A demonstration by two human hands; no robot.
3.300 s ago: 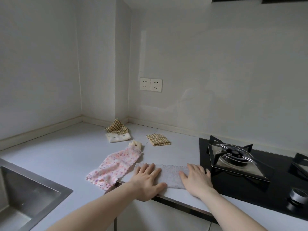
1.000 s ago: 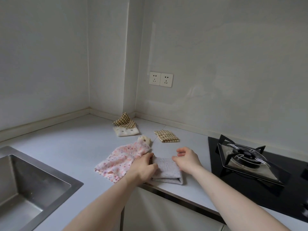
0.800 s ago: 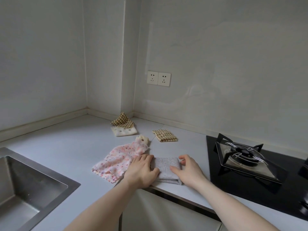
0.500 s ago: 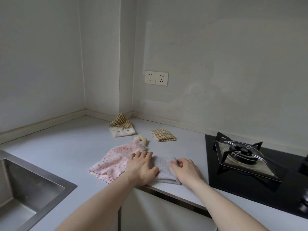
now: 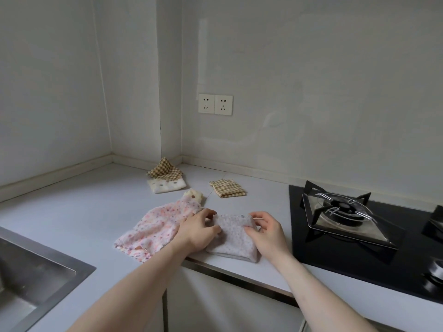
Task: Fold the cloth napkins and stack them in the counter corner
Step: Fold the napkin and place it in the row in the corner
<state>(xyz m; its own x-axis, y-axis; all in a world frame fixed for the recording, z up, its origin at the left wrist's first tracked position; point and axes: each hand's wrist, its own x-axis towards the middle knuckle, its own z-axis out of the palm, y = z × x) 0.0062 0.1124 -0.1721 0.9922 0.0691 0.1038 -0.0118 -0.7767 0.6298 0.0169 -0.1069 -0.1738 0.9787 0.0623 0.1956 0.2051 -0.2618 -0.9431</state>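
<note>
A folded pale lilac napkin (image 5: 233,238) lies near the counter's front edge. My left hand (image 5: 197,228) pinches its left edge and my right hand (image 5: 266,232) pinches its far right corner, which is lifted a little. Left of it a pink spotted napkin (image 5: 157,227) lies spread out flat. Near the counter corner a brown checked napkin (image 5: 165,170) sits on a folded white spotted napkin (image 5: 166,185). Another folded brown checked napkin (image 5: 227,188) lies to their right.
A steel sink (image 5: 31,279) is sunk into the counter at the lower left. A black gas hob with a burner grate (image 5: 345,212) fills the right side. Two wall sockets (image 5: 215,104) sit above the counter. The counter's front edge (image 5: 239,271) runs just below the lilac napkin.
The lilac napkin went from a long strip to a smaller fold. Since half a second ago, both hands shifted from pressing flat on it to pinching its sides, lifting the far edge.
</note>
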